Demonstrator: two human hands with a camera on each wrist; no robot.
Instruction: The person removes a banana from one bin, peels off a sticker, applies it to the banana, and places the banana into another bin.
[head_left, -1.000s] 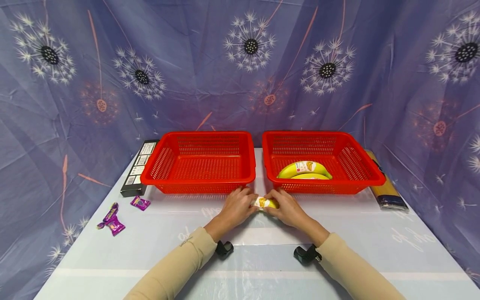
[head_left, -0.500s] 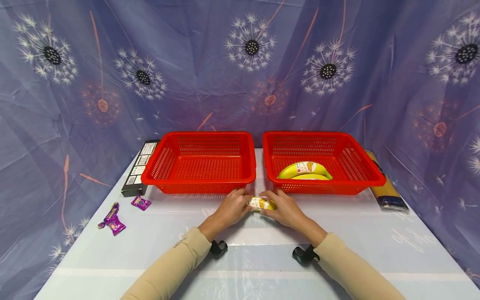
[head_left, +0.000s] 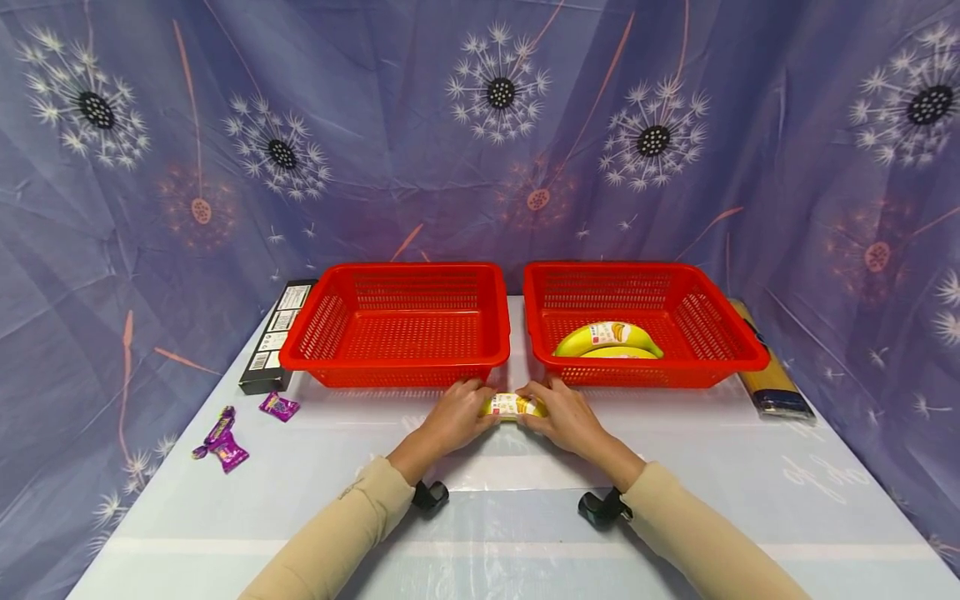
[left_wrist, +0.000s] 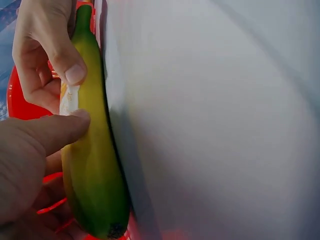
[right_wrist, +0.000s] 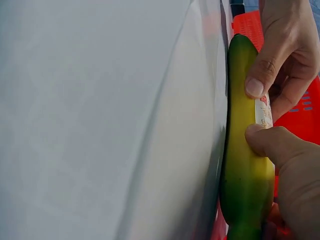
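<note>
A yellow-green banana [head_left: 512,406] with a white printed label lies crosswise in front of the gap between two red baskets. My left hand [head_left: 453,417] grips its left part, and the thumb presses the near side beside the label, as the left wrist view shows of the banana [left_wrist: 97,170]. With thumb and fingers my right hand [head_left: 562,417] grips the stem-end part; the right wrist view shows its thumb on the banana [right_wrist: 245,175] just past the label [right_wrist: 263,112]. The banana's underside rests close against the tabletop, and its far side is mostly hidden by fingers.
The left red basket [head_left: 397,364] shows bare mesh inside. Labelled bananas [head_left: 609,337] lie in the right red basket [head_left: 652,367]. A black box [head_left: 273,346] and purple-wrapped candies [head_left: 228,450] are at left; a yellowish pack [head_left: 776,379] lies at right. Patterned cloth hangs behind.
The left hand has moved left along the banana, leaving more of the label in view between the hands. The right hand has shifted slightly left too.
</note>
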